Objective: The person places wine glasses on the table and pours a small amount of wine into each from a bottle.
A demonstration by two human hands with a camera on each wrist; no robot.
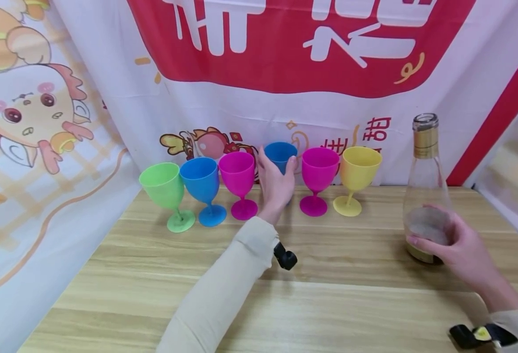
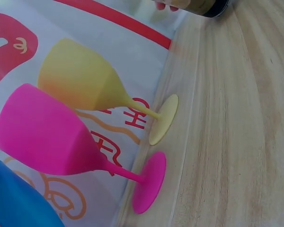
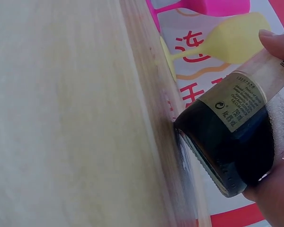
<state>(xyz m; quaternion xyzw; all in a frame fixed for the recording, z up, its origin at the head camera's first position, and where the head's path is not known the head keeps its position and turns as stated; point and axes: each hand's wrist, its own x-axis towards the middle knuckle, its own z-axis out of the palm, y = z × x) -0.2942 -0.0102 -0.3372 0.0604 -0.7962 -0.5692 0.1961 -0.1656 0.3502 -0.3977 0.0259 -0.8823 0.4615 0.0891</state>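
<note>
My left hand [image 1: 277,185] grips a blue goblet [image 1: 282,153] by its bowl, thumb on the right side and fingers on the left. The hand and wrist hide most of its stem and foot. Part of this blue bowl [image 2: 21,201] also shows in the left wrist view. On the right, my right hand [image 1: 459,245] holds a clear glass bottle [image 1: 426,147] around its lower body, with the bottle upright and gold foil at its neck. Dark liquid, some foam and a printed label [image 3: 235,100] show on the bottle in the right wrist view.
Left of my left hand stand a green goblet [image 1: 164,186], another blue goblet [image 1: 200,179] and a magenta goblet [image 1: 238,174]. To its right are a second magenta goblet [image 1: 320,169] and a yellow goblet [image 1: 359,169]. A printed cloth [image 1: 223,110] hangs behind the wooden table [image 1: 329,314].
</note>
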